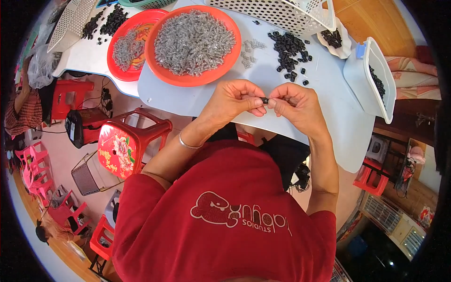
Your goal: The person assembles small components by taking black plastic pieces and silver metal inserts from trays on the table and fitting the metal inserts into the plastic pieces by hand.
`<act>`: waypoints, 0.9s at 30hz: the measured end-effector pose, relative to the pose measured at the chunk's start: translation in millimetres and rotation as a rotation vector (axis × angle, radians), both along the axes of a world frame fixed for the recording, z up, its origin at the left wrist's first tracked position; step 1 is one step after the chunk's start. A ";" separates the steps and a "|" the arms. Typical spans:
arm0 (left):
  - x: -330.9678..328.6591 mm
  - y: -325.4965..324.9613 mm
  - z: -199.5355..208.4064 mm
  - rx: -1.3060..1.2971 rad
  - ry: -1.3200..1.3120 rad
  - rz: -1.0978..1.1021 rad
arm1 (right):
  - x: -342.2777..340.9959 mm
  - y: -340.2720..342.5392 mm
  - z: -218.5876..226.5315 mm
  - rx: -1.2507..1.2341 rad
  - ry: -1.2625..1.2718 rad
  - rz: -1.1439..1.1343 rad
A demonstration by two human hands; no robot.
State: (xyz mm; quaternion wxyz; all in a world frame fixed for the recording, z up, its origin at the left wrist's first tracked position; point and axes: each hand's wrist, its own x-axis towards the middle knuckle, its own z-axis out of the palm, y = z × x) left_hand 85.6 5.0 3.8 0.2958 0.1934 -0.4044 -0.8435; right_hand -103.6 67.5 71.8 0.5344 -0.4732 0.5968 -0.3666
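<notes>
Over the table's near edge, my left hand [235,99] and my right hand [297,104] meet fingertip to fingertip. Between their thumbs and forefingers they pinch a small black plastic piece [264,100], mostly covered by the fingers. Just beyond the hands lies a loose heap of similar black plastic pieces [287,47]. Beside it is a small scatter of clear plastic pieces [249,56]. A wide orange bowl [151,62], heaped with small clear pieces, stands past my left hand.
A red tray [111,58] with more clear pieces sits partly under the bowl. White perforated baskets [282,16] stand at the back. To the right are a pale bin [359,70] and a white dish [345,47], both holding black pieces. A red stool [117,145] stands at left.
</notes>
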 end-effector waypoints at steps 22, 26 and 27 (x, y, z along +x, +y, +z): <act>-1.2 0.4 -1.9 0.022 0.018 0.051 | 10.1 8.5 -1.4 -0.150 0.175 -0.018; -0.8 0.3 -2.8 0.033 0.019 0.053 | 11.1 4.2 5.7 -0.059 0.065 -0.101; -0.7 0.2 -2.8 0.033 0.019 0.053 | 11.8 3.8 6.3 -0.058 0.068 -0.098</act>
